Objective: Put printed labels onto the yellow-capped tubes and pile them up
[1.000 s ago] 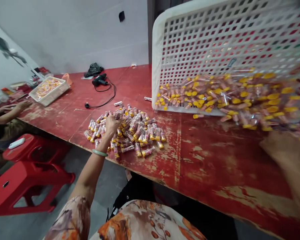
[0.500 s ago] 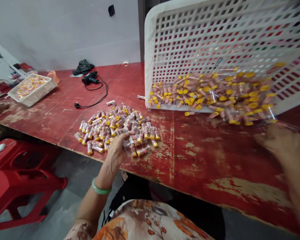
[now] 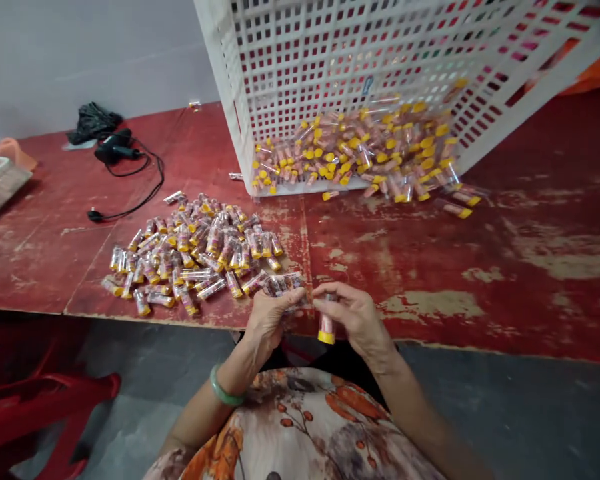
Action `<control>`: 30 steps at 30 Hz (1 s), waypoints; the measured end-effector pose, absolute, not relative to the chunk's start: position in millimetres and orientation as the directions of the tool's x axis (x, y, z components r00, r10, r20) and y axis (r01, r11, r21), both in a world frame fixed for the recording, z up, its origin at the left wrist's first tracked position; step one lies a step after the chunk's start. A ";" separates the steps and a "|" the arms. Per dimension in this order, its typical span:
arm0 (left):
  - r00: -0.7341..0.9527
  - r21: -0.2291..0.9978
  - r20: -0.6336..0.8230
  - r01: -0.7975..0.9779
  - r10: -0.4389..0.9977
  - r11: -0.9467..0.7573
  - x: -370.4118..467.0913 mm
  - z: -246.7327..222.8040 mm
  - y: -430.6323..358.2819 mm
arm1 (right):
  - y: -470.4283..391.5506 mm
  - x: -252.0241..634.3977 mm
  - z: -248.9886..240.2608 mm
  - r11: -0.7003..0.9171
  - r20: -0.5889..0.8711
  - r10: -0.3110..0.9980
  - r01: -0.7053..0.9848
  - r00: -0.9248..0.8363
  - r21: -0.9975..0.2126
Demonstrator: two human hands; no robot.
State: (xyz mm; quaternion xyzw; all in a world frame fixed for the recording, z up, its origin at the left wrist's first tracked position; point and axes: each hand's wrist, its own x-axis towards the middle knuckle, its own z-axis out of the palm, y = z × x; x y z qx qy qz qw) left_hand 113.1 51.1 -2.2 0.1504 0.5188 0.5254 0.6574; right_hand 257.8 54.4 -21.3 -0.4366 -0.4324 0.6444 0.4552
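Observation:
My left hand (image 3: 267,321), a green bangle on its wrist, is closed on a small stack of clear printed plastic sleeves (image 3: 284,283) at the table's front edge. Close beside it, my right hand (image 3: 360,321) grips a small clear tube with a yellow cap (image 3: 327,328), its capped end pointing down. The fingers partly cover the tube. To the left of my hands lies a heap of similar yellow-capped tubes (image 3: 183,241), looking wrapped in shiny film. More yellow-capped tubes (image 3: 350,148) spill from a white plastic basket (image 3: 237,127) tipped on its side.
The worn red table (image 3: 420,257) runs across the view. A black corded tool (image 3: 114,148) and a crumpled black bag (image 3: 96,123) lie at the back left. A white tray (image 3: 7,187) sits at the left edge. Below stands a red plastic stool (image 3: 55,400).
My right hand has come from beside the basket at the right to the front edge near my left hand, now with a tube. My left hand has drawn back from the heap. The view has shifted right.

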 end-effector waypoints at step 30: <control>-0.032 0.697 -0.514 -0.598 0.857 0.395 110.9 -6.1 50.9 | 9.1 312.3 -24.4 0.379 0.198 0.379 -0.044 -0.904 -0.925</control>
